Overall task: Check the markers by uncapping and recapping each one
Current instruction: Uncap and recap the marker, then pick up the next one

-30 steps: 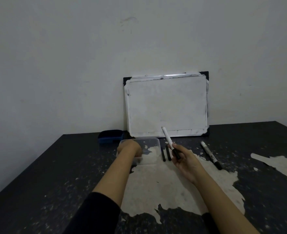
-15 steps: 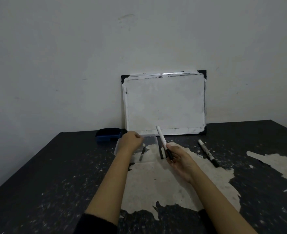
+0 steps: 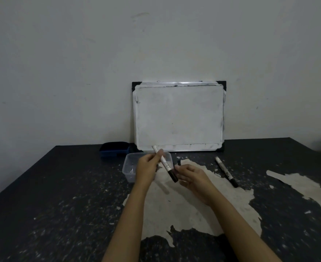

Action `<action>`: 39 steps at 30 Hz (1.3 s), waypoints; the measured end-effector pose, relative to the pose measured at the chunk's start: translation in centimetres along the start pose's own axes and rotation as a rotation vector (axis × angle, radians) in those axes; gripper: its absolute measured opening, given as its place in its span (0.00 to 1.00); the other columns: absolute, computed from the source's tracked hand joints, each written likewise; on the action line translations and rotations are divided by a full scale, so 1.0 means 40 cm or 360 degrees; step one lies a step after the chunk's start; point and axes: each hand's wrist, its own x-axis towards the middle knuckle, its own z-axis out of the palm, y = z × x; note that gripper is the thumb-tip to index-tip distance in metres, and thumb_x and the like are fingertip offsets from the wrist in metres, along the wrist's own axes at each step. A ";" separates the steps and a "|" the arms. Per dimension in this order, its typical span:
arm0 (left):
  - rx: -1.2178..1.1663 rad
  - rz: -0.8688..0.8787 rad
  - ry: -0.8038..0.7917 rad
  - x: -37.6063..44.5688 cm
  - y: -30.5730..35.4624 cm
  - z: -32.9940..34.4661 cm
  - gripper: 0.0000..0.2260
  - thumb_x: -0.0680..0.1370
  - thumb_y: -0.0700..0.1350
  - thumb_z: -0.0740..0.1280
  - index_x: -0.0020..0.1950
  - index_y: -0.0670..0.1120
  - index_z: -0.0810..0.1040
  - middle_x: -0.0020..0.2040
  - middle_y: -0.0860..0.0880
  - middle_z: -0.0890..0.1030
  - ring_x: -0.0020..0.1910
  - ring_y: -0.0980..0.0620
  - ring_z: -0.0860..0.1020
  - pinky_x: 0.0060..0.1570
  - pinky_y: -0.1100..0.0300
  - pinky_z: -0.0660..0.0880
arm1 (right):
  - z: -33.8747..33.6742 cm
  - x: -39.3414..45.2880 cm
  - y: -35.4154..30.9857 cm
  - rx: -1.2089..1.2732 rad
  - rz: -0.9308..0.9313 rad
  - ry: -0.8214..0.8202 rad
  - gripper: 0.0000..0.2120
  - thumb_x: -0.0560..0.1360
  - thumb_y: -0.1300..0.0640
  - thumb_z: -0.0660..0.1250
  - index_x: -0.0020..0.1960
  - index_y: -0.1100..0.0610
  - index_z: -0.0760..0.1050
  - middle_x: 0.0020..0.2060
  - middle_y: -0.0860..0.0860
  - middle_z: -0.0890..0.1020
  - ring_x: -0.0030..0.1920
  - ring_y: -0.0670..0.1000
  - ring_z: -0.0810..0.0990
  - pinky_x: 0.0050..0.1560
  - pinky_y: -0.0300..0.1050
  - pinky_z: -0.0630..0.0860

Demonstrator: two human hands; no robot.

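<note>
I hold a white marker (image 3: 164,163) with a black cap (image 3: 172,175) tilted above the table, cap end toward me. My left hand (image 3: 147,167) grips the white barrel near its far end. My right hand (image 3: 192,176) is at the cap end, with thumb and fingertips against the black cap. A second white marker with a black cap (image 3: 226,172) lies on the table to the right. The tip of a dark marker (image 3: 178,162) shows just behind my right hand.
A clear plastic container (image 3: 129,175) stands left of my hands, with something thin and dim inside. A blue box (image 3: 114,151) sits behind it. A whiteboard (image 3: 178,118) leans on the wall. The dark table (image 3: 61,195) has pale peeled patches.
My left hand has left the container and taken hold of the marker's barrel. The marker, held before only by my right hand, has tilted and moved slightly left.
</note>
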 end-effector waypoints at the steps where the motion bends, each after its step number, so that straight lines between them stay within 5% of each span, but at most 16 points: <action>1: -0.0014 0.0002 0.0008 0.005 -0.001 -0.006 0.14 0.78 0.49 0.67 0.49 0.39 0.84 0.39 0.42 0.78 0.27 0.59 0.69 0.23 0.73 0.65 | -0.014 0.013 0.001 -0.0187 -0.0052 0.0145 0.08 0.76 0.55 0.72 0.50 0.60 0.82 0.41 0.50 0.88 0.40 0.45 0.84 0.43 0.38 0.77; 5: -0.0022 -0.0001 -0.0023 0.018 -0.005 -0.017 0.12 0.78 0.52 0.66 0.44 0.44 0.84 0.40 0.43 0.80 0.31 0.57 0.72 0.29 0.67 0.67 | -0.056 0.071 0.014 -0.0935 -0.0250 0.0600 0.02 0.73 0.59 0.74 0.45 0.57 0.83 0.38 0.52 0.85 0.40 0.51 0.84 0.36 0.32 0.75; 12: -0.0013 0.0052 -0.0069 0.035 -0.008 -0.024 0.12 0.78 0.52 0.66 0.44 0.46 0.84 0.42 0.42 0.80 0.42 0.48 0.75 0.40 0.57 0.70 | -0.010 0.123 0.030 -0.1488 -0.0263 0.0590 0.05 0.70 0.56 0.76 0.40 0.58 0.84 0.33 0.49 0.81 0.37 0.48 0.81 0.35 0.37 0.76; 18: -0.0017 0.0053 -0.0058 0.042 -0.010 -0.026 0.12 0.78 0.52 0.66 0.47 0.45 0.84 0.46 0.41 0.82 0.42 0.50 0.76 0.38 0.62 0.72 | 0.021 0.141 0.052 -0.1703 -0.0211 0.0665 0.08 0.69 0.52 0.76 0.40 0.58 0.84 0.37 0.52 0.85 0.38 0.48 0.82 0.42 0.45 0.82; 23: -0.0049 0.0118 -0.0095 0.041 -0.006 -0.019 0.11 0.78 0.50 0.66 0.48 0.44 0.84 0.40 0.46 0.80 0.36 0.54 0.73 0.30 0.69 0.69 | 0.001 0.123 0.020 -0.1524 -0.0277 0.0782 0.06 0.69 0.56 0.76 0.41 0.59 0.83 0.34 0.52 0.84 0.35 0.49 0.82 0.35 0.41 0.77; 27: -0.0140 0.0114 -0.0290 0.036 -0.001 -0.012 0.12 0.79 0.50 0.65 0.52 0.44 0.85 0.42 0.51 0.84 0.43 0.54 0.80 0.48 0.57 0.79 | -0.038 0.099 -0.029 -0.1196 -0.0511 0.0832 0.06 0.70 0.56 0.76 0.43 0.56 0.82 0.38 0.49 0.84 0.40 0.46 0.83 0.41 0.38 0.77; 30: -0.0220 0.0090 -0.0458 0.024 0.008 -0.007 0.12 0.80 0.47 0.64 0.56 0.42 0.82 0.42 0.48 0.81 0.42 0.52 0.79 0.46 0.59 0.80 | -0.050 0.070 -0.083 -0.0727 -0.0612 0.0649 0.06 0.74 0.56 0.75 0.49 0.56 0.82 0.37 0.52 0.86 0.37 0.46 0.84 0.37 0.36 0.79; 34: -0.0295 0.0088 -0.0554 0.018 0.012 0.002 0.12 0.80 0.43 0.64 0.59 0.38 0.78 0.42 0.44 0.81 0.36 0.51 0.79 0.41 0.60 0.81 | -0.057 0.052 -0.137 -0.0160 -0.0600 0.0555 0.07 0.78 0.59 0.69 0.55 0.59 0.81 0.40 0.53 0.83 0.27 0.47 0.70 0.22 0.34 0.67; 39: -0.0261 0.0119 -0.0615 0.013 0.015 0.004 0.06 0.80 0.42 0.64 0.54 0.44 0.79 0.42 0.45 0.82 0.36 0.51 0.79 0.41 0.58 0.81 | -0.062 0.057 -0.152 -0.0053 -0.0560 0.0540 0.05 0.78 0.62 0.68 0.51 0.59 0.83 0.37 0.50 0.80 0.28 0.46 0.67 0.27 0.36 0.68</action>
